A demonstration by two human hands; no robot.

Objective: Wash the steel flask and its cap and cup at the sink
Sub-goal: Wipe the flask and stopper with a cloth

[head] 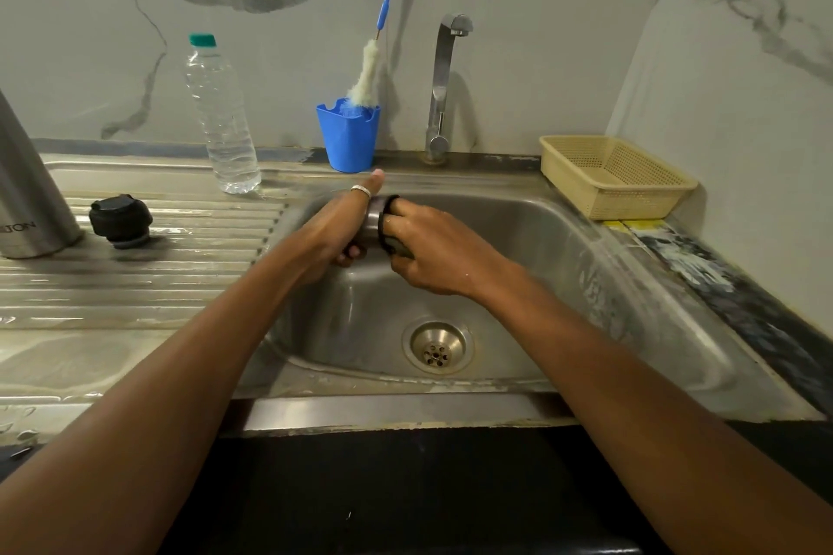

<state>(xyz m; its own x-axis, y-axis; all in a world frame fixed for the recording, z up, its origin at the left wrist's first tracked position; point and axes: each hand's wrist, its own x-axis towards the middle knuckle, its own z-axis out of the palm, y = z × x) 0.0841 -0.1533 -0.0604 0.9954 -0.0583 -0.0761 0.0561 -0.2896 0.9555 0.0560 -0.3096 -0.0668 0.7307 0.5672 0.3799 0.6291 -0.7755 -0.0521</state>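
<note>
Over the steel sink (563,248), my left hand (336,225) grips the small steel cup (373,219), which lies on its side with its black rim facing right. My right hand (428,248) has its fingers pushed into the cup's mouth, with something dark under them that I cannot make out. The steel flask (27,194) stands upright at the far left on the ribbed drainboard. Its black cap (121,221) sits next to it on the drainboard.
A clear water bottle (223,117) with a green lid stands behind the drainboard. A blue holder (348,140) keeps a bottle brush (369,68) by the wall. The tap (444,86) is off. A beige basket (615,176) sits at the right.
</note>
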